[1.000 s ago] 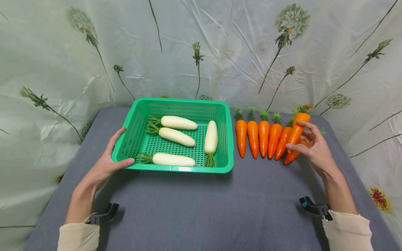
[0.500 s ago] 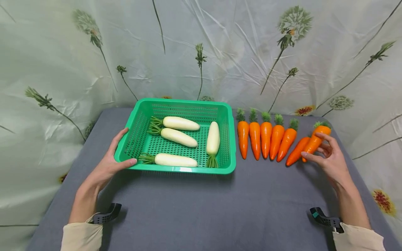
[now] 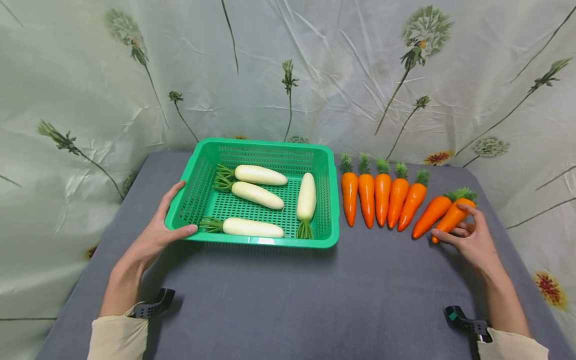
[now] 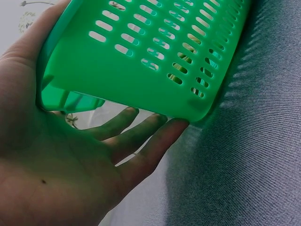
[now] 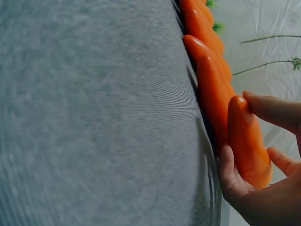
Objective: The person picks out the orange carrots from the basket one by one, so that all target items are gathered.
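A green plastic basket (image 3: 297, 242) stands on the grey cloth, with several white radishes (image 3: 257, 195) lying inside it. My left hand (image 3: 153, 237) holds the basket's near left corner, thumb at the front rim and fingers along the left side; the left wrist view shows those fingers (image 4: 157, 143) against the outer wall. At the right end of a row of orange carrots (image 3: 382, 200), my right hand (image 3: 474, 240) grips a carrot (image 3: 451, 218) between thumb and fingers. In the right wrist view the held carrot (image 5: 247, 141) lies close beside its neighbour (image 5: 214, 101).
The grey cloth-covered table (image 3: 292, 300) extends in front of the basket and carrots. Behind it hangs a pale curtain (image 3: 252, 75) printed with dandelions. Each wrist wears a black strap (image 3: 155, 304). Green tops of the carrots point towards the curtain.
My right hand has carried the carrot rightwards over the one beside it and lowered it at the row's right end. My left hand has kept its place on the basket.
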### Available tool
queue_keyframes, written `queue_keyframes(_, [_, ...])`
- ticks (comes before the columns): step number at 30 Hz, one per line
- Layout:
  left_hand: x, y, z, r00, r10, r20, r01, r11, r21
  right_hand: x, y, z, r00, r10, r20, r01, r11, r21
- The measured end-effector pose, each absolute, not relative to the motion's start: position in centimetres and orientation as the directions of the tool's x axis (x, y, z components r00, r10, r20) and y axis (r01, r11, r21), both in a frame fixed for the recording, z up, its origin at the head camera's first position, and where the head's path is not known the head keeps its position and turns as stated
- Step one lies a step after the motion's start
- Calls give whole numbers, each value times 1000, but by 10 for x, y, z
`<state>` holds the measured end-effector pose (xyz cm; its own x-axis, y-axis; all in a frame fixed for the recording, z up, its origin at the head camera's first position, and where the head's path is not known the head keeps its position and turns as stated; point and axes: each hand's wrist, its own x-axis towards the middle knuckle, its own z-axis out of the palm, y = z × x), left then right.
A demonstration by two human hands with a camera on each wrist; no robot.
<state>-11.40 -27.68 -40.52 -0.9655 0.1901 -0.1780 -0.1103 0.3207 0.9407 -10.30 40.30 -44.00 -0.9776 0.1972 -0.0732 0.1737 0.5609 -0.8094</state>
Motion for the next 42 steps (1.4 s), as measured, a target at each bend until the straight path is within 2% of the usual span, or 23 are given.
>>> queue_keyframes(10, [-113, -276, -405, -967, 187, -175, -111, 311, 944, -112, 400, -442, -992, 88, -86, 123, 685, -719])
queue_keyframes(19, [-114, -276, -404, -966, 185, -180, -113, 321, 940, -119, 406, -439, -993, 19, -121, 99, 706, -702])
queue_keyframes(28, [-113, -276, -405, -967, 183, -177, -113, 314, 943, -117, 407, -440, -995, 42, -92, 95, 694, -713])
queue_keyframes(37, [-112, -276, -404, -966, 190, -174, -109, 313, 943, -114, 411, -437, -984, 147, -96, 169, 643, -747])
queue_keyframes(42, [-113, -276, -405, -967, 194, -166, -99, 313, 945, -112, 411, -437, -982, 184, -46, 151, 614, -775])
